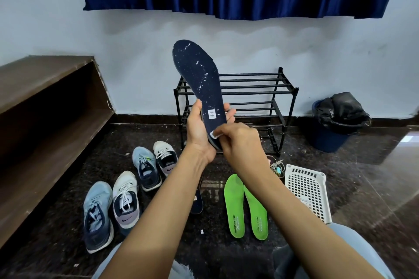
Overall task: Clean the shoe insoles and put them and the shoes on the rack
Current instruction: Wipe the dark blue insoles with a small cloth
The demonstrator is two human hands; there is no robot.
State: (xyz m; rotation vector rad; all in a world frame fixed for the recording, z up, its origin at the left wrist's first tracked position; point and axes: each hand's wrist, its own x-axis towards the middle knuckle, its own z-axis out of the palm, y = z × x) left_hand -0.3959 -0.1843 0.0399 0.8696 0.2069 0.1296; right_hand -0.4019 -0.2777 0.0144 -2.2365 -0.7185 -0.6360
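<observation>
L grip (pixel 199 133) holds navy insole (pixel 199 70) (white-flecked); R grip (pixel 238 140) pinches white bit (pixel 214 135), maybe wipe.

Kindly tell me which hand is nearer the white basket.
Right. The right hand, pinching at the navy insole, is above-left of the white basket; the left hand is farther left.

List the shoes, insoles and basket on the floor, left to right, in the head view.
Blue shoe → white shoe → second blue shoe → second white shoe → dark insole partly under a forearm → two green insoles → white basket.
</observation>
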